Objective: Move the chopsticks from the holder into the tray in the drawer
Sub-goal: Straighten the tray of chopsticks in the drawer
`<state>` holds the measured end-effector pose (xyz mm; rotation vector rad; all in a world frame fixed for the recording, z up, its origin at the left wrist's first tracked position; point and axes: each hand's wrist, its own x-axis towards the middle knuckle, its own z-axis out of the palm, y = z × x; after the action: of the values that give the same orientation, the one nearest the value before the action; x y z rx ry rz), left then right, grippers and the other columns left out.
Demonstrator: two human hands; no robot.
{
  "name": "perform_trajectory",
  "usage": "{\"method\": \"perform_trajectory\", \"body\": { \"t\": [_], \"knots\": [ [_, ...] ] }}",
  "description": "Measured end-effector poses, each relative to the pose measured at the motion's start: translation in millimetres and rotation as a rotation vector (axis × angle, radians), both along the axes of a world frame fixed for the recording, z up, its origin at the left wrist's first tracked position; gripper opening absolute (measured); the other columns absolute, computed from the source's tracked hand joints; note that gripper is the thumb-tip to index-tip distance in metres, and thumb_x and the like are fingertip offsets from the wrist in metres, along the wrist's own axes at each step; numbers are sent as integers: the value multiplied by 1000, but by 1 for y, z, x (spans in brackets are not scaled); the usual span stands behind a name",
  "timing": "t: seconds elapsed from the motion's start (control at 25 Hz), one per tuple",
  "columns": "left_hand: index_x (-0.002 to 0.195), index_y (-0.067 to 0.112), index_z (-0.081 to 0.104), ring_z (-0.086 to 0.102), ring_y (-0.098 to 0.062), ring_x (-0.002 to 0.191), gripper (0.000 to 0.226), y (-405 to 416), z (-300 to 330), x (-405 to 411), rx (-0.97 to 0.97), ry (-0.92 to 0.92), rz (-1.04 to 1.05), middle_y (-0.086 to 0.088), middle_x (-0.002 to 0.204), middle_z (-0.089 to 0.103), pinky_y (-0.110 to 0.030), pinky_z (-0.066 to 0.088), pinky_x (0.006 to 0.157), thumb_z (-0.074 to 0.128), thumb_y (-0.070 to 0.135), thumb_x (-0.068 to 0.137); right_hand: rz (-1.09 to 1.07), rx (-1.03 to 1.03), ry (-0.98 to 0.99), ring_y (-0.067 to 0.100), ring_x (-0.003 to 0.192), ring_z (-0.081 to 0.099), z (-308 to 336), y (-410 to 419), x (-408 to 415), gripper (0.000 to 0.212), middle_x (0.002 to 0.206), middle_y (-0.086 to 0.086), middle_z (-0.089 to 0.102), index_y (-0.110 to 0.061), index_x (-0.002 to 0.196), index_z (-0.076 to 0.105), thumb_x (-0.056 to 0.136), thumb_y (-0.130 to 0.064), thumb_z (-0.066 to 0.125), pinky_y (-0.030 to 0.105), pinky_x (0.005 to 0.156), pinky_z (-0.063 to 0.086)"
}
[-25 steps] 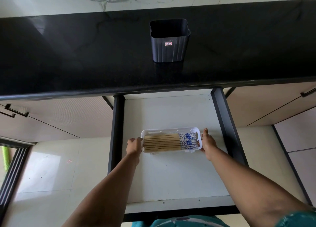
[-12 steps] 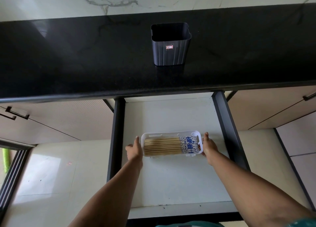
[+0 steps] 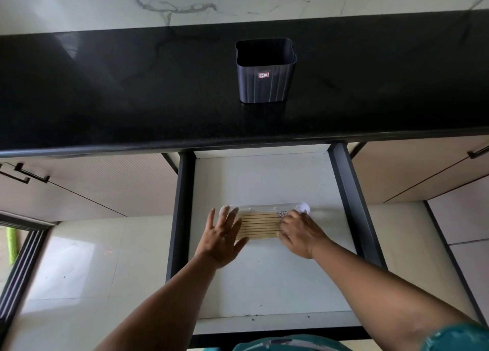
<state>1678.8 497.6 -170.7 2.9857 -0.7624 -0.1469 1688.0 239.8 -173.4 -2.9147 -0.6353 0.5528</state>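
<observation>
Now, over the open drawer (image 3: 259,284), a person's left hand (image 3: 221,238) lies flat with fingers spread wide on the left end of the white tray (image 3: 264,208), while the right hand (image 3: 299,234), fingers loosely curled and holding nothing, covers the patterned right end. Between them the wooden chopsticks (image 3: 258,225) lie side by side, long axis left to right. Behind, the dark holder (image 3: 266,78) stands apparently empty on the black table (image 3: 105,91); the transfer looks complete.

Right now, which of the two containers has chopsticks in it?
The white tray in the open drawer: wooden chopsticks lie flat in it, between both hands. The dark holder standing on the black countertop looks empty.
</observation>
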Motion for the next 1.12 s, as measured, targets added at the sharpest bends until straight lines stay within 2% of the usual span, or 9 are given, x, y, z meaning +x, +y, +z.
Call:
{"method": "perform_trajectory", "body": {
  "t": [0.12, 0.24, 0.44, 0.6, 0.72, 0.84, 0.96, 1.04, 1.12],
  "knots": [
    [152, 16, 22, -7, -31, 149, 82, -8, -6, -5, 177, 165, -1, -5, 162, 10, -57, -30, 106, 8, 67, 90, 52, -24, 99, 18, 144, 26, -11, -2, -12, 63, 152, -4, 38, -26, 150, 27, 97, -58, 22, 39, 115, 27],
    [153, 14, 16, -8, -28, 149, 90, -12, -10, -4, 274, 198, -71, -2, 161, 18, -59, -30, 106, -5, 70, 85, 83, -77, 185, 18, 150, 15, -14, -7, -15, 72, 161, 1, 22, -32, 154, 0, 93, -67, 16, 42, 119, 20],
    [153, 9, 14, -3, -28, 150, 88, -7, -15, -1, 299, 202, -58, -6, 161, 19, -58, -28, 107, 3, 69, 90, 48, -101, 169, 16, 151, 10, -20, -10, -19, 76, 164, 2, 12, -28, 154, -8, 93, -68, 13, 40, 121, 16],
    [153, 10, 13, -1, -29, 149, 88, -3, -12, -4, 220, 211, -51, -8, 162, 12, -57, -27, 106, 7, 70, 90, -12, -7, -65, 22, 149, 21, -14, -18, -23, 69, 163, 4, 18, -27, 155, 6, 95, -60, 18, 39, 119, 22],
    [154, 13, 14, 4, -28, 149, 81, 2, -10, -1, 11, 182, 167, -9, 162, 8, -52, -16, 114, 21, 65, 92, -529, 158, -294, 30, 139, 36, -11, -31, -21, 61, 153, 13, 35, -18, 150, 31, 97, -46, 38, 42, 110, 37],
    [150, 8, 21, 25, -32, 143, 80, 9, -11, 8, -243, 291, 513, -15, 156, 25, -43, 19, 117, 41, 58, 92, -917, 291, 70, 34, 132, 44, -16, -44, -11, 58, 145, 16, 43, -11, 145, 34, 97, -41, 47, 40, 103, 41],
    [137, 5, 43, 51, -33, 122, 62, 13, -13, 20, -324, 535, 721, -17, 134, 54, -37, 43, 95, 48, 48, 93, -1058, 316, 217, 33, 121, 54, -18, -40, -5, 52, 134, 15, 56, -12, 137, 45, 98, -45, 44, 34, 93, 44],
    [112, 5, 62, 60, -32, 96, 40, 9, -13, 23, -417, 637, 827, -15, 101, 66, -32, 44, 71, 49, 37, 92, -1154, 350, 264, 33, 113, 58, -20, -29, -3, 43, 127, 14, 62, -13, 130, 54, 98, -41, 43, 32, 86, 45],
    [91, 7, 65, 57, -28, 79, 22, 4, -14, 18, -505, 673, 888, -10, 82, 62, -29, 39, 59, 50, 24, 87, -1189, 368, 312, 32, 104, 60, -20, -18, -1, 37, 121, 15, 64, -13, 124, 56, 97, -34, 43, 30, 77, 43]
  ]
}}
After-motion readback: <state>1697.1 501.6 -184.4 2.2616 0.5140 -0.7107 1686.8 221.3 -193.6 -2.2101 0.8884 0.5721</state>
